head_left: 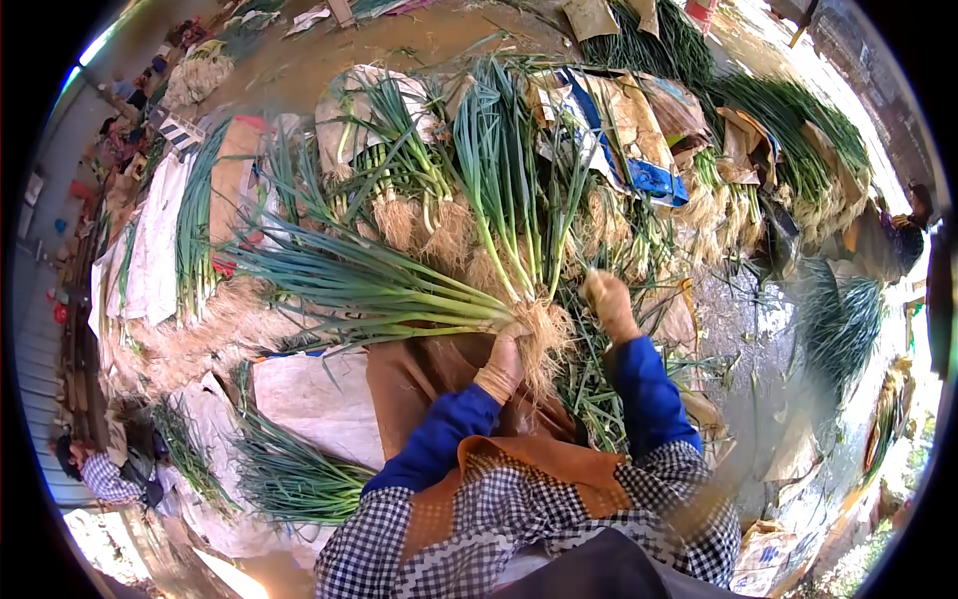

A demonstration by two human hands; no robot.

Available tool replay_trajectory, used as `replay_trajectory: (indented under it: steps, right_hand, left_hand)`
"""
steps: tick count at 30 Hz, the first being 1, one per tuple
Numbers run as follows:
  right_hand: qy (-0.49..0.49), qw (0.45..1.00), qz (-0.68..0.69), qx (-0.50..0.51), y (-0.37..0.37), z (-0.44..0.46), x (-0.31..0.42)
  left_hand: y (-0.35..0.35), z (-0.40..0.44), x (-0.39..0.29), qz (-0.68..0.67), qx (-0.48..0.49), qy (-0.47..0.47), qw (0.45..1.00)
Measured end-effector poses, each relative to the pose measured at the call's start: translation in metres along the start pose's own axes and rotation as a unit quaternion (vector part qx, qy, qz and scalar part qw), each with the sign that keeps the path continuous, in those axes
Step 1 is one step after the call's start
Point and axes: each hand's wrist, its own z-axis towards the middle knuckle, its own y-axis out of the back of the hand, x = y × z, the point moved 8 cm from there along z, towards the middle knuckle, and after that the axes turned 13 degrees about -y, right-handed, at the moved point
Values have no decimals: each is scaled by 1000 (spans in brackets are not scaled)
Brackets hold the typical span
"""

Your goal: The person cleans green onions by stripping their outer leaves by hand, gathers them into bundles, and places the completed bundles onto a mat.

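My left hand [502,361] is closed around the lower stalks of a bunch of green onions [419,306], just by the roots. The bunch's leaves fan out to the left and its pale, stringy roots [546,339] hang beside the hand. More green onions [511,190] rise away from me, their white ends meeting the same root mass. My right hand [610,302] is raised a little to the right of the roots, apart from them, with its fingers curled closed. Whatever it may hold is too small to tell. Loose green leaves [596,404] lie below, between my arms.
Bundles of green onions [394,215] with roots toward me lie beyond my hands. Sacks [639,130] cover some piles at the back. Another bunch [299,464] rests at the lower left near a pale sheet [319,399]. A person [105,474] is at the far left.
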Motion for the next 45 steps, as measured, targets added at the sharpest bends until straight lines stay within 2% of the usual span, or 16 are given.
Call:
replay_trajectory:
  steps: [4,7,10,11,16,21,25,26,28,32,35,37,39,41,43,45]
  right_hand:
    - [48,958,220,177,-47,45,24]
    - [-65,791,470,387,-105,63,33]
    - [27,607,528,593,-140,51,44]
    - [24,604,531,594,-142,53,38]
    - [-89,710,535,449,-117,36,36]
    - [11,651,541,533,-116,54,45]
    - [-67,937,254,230,-108,37,-9]
    - [-37,972,-70,219,-93,14,3]
    - [7,940,-329,89,-64,6,-40]
    - [8,645,-741,186,-4,-14,-170]
    - [-87,748,-653,82,-4,-2,-84]
    - [205,926,-315,29,-37,32,-40]
    - [65,982,42,170,-80,30,20]
    - [68,978,-184,67,-103,64,28]
    - [248,870,-404,-135,-103,49,63]
    - [224,865,-414,-175,-96,50,52]
  left_hand:
    - [-18,-3,-14,43,93,-32,994]
    - [-15,-8,-12,1,107,2,994]
    - [-22,-15,-19,-28,132,14,991]
    - [-25,-18,-20,-65,133,30,989]
    - [-20,-18,-15,-30,118,51,991]
    - [-14,-13,-18,-21,117,16,993]
    - [6,-2,-17,-3,75,-36,997]
    - [-27,-19,-29,-34,55,-27,998]
    - [-21,-18,-25,-19,37,-14,999]
    - [21,-1,-14,-3,74,-34,997]
    - [25,11,-11,-30,96,-25,995]
    - [35,8,-5,-16,78,-28,996]
    - [17,3,-11,-15,105,-13,994]
    - [13,-2,-19,-9,65,-17,998]
    - [24,-5,-15,-9,-15,-11,1000]
    - [-14,-9,-20,-326,297,11,897]
